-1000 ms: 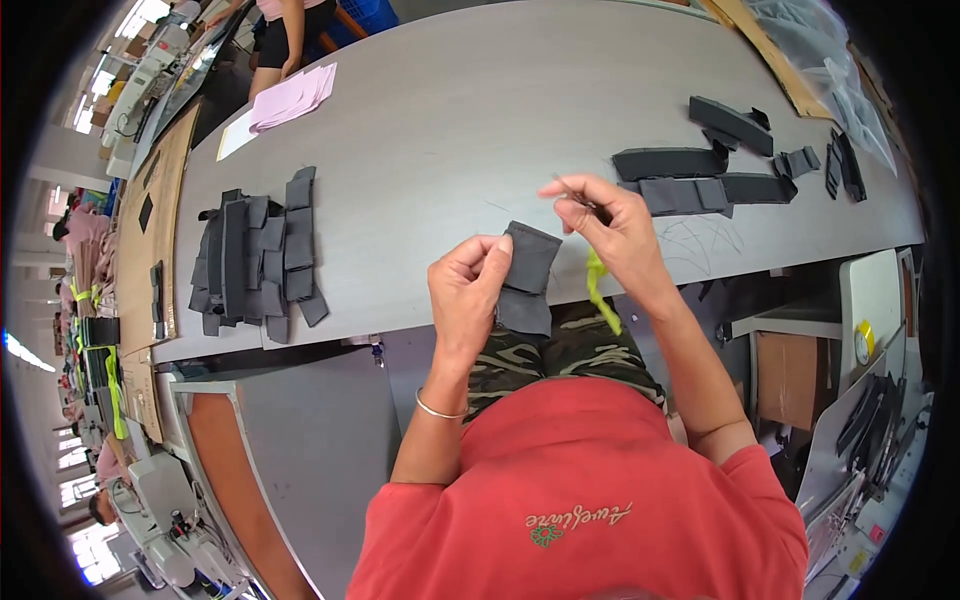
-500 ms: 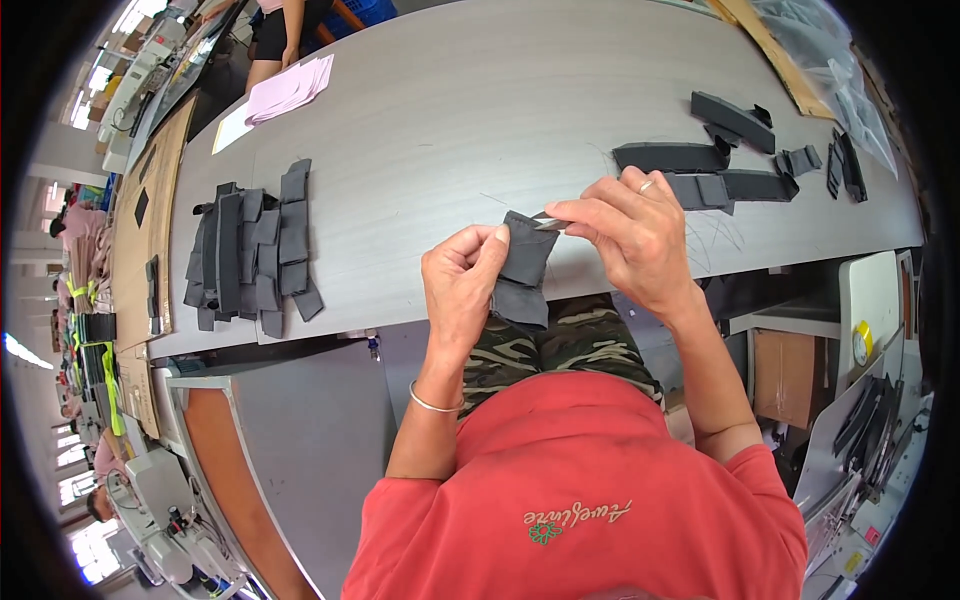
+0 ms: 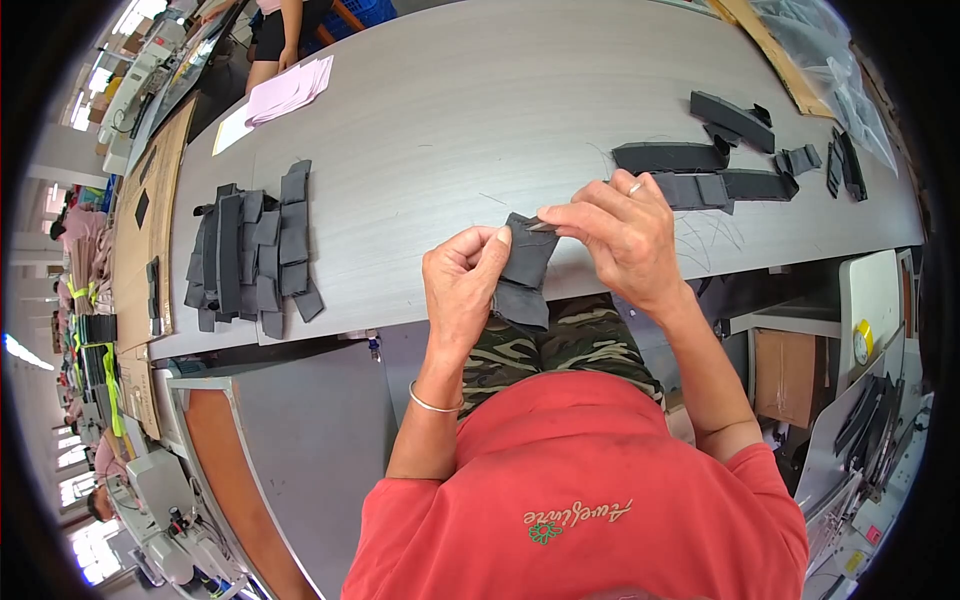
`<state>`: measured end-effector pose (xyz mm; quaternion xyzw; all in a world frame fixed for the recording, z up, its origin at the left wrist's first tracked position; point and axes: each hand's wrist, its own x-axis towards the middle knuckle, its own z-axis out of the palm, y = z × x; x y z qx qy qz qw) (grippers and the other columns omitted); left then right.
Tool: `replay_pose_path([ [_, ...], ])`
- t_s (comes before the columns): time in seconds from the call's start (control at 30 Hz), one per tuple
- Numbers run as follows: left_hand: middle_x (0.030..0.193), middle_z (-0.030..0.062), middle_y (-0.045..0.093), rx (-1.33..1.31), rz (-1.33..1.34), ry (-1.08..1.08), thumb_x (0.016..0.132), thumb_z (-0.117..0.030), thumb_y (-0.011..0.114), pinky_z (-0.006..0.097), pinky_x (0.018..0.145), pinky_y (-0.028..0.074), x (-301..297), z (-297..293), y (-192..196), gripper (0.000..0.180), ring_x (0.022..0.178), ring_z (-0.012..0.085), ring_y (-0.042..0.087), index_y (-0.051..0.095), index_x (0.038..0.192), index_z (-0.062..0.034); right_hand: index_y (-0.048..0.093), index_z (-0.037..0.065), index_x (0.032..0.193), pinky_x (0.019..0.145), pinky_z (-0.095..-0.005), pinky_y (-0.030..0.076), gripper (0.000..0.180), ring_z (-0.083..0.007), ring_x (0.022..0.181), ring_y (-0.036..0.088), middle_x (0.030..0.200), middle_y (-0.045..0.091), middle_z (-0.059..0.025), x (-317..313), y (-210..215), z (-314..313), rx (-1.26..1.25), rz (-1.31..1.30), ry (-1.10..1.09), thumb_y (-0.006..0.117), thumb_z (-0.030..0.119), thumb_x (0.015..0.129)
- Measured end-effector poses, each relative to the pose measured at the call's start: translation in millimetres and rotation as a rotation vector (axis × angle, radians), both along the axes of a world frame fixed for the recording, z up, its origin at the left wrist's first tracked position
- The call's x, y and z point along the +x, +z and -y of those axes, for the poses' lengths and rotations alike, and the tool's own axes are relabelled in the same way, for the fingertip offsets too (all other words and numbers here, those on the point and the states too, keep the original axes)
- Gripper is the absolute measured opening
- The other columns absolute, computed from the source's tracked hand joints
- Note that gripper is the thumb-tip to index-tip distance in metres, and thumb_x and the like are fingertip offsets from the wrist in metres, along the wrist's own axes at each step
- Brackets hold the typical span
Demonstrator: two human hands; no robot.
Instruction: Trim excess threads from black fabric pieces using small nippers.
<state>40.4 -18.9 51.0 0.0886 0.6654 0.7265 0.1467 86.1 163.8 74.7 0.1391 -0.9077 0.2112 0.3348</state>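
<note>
My left hand [image 3: 463, 275] pinches a dark grey fabric piece [image 3: 525, 262] by its left edge, thumb on top. The piece hangs over the table's front edge, with a fold across its lower part. My right hand [image 3: 630, 240] is closed on small metal thread snips [image 3: 541, 227], mostly hidden in the fingers. Their slim tip lies at the upper right corner of the fabric, touching or just above it; I cannot tell which.
Overlapping dark fabric pieces [image 3: 250, 255] lie on the grey table [image 3: 430, 110] at left, with more strips [image 3: 670, 157] at right. Loose threads are scattered near my right hand. Pink sheets [image 3: 290, 92] sit at the far left, and another person [image 3: 277, 35] stands beyond.
My right hand has shifted slightly left and drawn closer to the fabric's top corner. Less of the snips shows now. My left hand holds nearly still.
</note>
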Motion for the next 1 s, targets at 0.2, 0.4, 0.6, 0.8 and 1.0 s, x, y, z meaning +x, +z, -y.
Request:
replay_pose_path([
  [0.2,0.057,-0.0101,0.048,0.011,0.010,-0.001,0.092,-0.016,0.061,0.020,0.045,0.021,1,-1,1,0.023,0.052,-0.0019,0.032,0.066,0.077,0.0013,0.072,0.016,0.090,0.058,-0.0308,0.029,0.020,-0.0177,0.060,0.044,0.066,0.057,0.0016,0,0,2,0.001,0.023,-0.012,0.069,0.006,0.073],
  [0.4,0.056,-0.0112,0.042,0.062,0.049,0.099,0.092,-0.017,0.061,0.020,0.045,0.019,-1,0,-5,0.024,0.050,-0.0015,0.028,0.062,0.074,-0.0004,0.070,0.016,0.085,0.055,-0.0316,0.030,0.010,-0.0187,0.057,0.044,0.065,0.056,0.0028,7,-7,3,-0.248,-0.026,-0.094,0.071,0.013,0.075],
  [0.6,0.057,-0.0117,0.040,0.088,0.033,0.136,0.092,-0.017,0.061,0.020,0.044,0.018,1,-5,0,0.024,0.051,-0.0015,0.027,0.063,0.075,-0.0016,0.070,0.017,0.090,0.054,-0.0320,0.031,0.016,-0.0187,0.057,0.044,0.068,0.057,0.0031,12,-12,7,-0.119,-0.085,-0.183,0.072,0.013,0.074],
  [0.8,0.063,-0.0108,0.044,0.181,0.145,0.116,0.091,-0.018,0.063,0.019,0.049,0.021,5,-7,-1,0.022,0.056,-0.0011,0.031,0.064,0.076,-0.0027,0.070,0.013,0.093,0.056,-0.0315,0.034,0.021,-0.0192,0.061,0.047,0.072,0.060,-0.0006,11,-14,16,-0.168,-0.081,-0.220,0.073,0.007,0.073],
  [1.0,0.066,-0.0076,0.053,0.249,0.232,0.103,0.087,-0.018,0.069,0.018,0.055,0.027,4,-10,1,0.020,0.060,0.0009,0.037,0.063,0.073,-0.0059,0.070,0.018,0.093,0.053,-0.0318,0.032,0.021,-0.0192,0.057,0.044,0.068,0.056,0.0033,9,-20,17,-0.156,-0.155,-0.233,0.073,0.014,0.072],
])
